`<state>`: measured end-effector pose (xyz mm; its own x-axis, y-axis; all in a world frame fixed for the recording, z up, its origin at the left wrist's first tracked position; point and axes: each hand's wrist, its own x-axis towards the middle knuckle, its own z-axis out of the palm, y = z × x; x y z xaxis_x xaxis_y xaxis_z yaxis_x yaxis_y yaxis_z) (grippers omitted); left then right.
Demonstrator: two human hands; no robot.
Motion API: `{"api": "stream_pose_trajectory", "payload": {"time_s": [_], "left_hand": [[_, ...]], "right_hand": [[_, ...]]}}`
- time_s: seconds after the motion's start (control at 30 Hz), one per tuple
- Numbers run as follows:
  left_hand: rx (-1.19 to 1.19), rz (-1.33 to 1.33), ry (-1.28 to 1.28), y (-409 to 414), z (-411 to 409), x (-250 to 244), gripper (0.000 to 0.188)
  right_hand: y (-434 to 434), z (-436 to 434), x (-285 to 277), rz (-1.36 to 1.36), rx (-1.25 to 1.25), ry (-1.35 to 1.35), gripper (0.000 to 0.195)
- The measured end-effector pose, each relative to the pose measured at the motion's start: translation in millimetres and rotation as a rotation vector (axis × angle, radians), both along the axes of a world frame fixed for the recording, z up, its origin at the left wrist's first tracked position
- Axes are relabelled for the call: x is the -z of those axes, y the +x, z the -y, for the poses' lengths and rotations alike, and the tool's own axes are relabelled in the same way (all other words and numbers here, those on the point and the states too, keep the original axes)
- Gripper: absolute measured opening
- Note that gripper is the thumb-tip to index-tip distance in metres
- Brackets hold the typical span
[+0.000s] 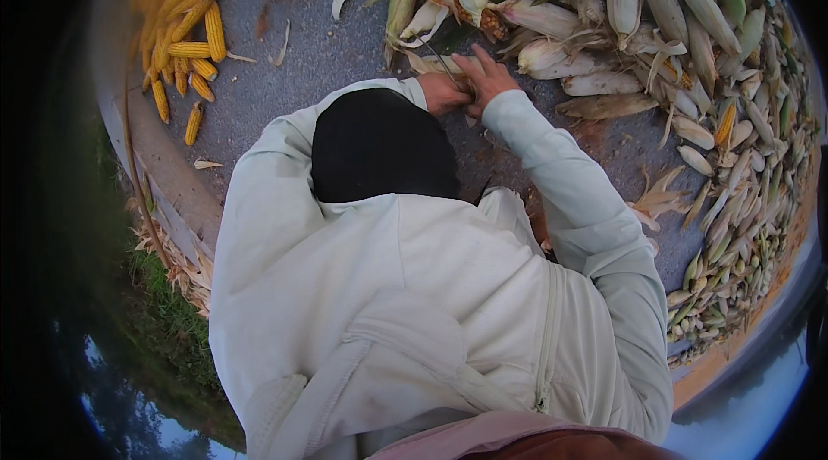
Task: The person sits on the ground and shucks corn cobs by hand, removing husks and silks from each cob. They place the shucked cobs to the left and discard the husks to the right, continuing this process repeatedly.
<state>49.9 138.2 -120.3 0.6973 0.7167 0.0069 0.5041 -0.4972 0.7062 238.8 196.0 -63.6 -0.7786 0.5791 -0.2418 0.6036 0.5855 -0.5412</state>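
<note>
My left hand [443, 94] is curled, and my right hand [488, 77] is close against it with its index and middle fingers extended. A thin dark rod [443, 62] slants up and left from between them; which hand holds it I cannot tell. Whatever lies under my fingers is mostly hidden. A dry, pale corn husk [430, 63] lies just beyond my hands. Unhusked corn ears [550, 59] are heaped ahead and to the right, some with orange kernels showing. Husked yellow corn ears [191, 14] form a pile at the upper left.
Pale sleeves and a jacket [401, 266] fill the middle, around a round black head or head covering [385, 146]. Loose husks [660, 198] lie on the rough grey pavement [259, 72]. A concrete edge [171, 149] borders grass at left; more corn curves along the right.
</note>
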Motion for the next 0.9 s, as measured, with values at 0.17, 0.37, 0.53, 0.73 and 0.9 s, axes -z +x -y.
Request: {"api": "stream_pose_trajectory", "payload": {"time_s": [0.17,0.37,0.53,0.73,0.9], "left_hand": [[-0.452,0.055,-0.026,-7,-3,-9,0.023],[-0.655,-0.009,-0.103,-32,7,-19,0.05],[-0.643,-0.254,-0.19,-13,8,-19,0.075],[-0.523,-0.509,-0.096,-12,-13,8,0.065],[-0.527,-0.415,-0.255,-13,-22,1,0.058]], "right_hand": [[8,-12,37,0.342,-0.064,-0.063,0.042],[124,-35,12,0.312,-0.065,-0.191,0.025],[247,-21,-42,0.885,-0.231,-0.243,0.03],[236,6,-58,0.754,-0.211,-0.161,0.041],[106,16,11,0.051,-0.097,0.098,0.063]]}}
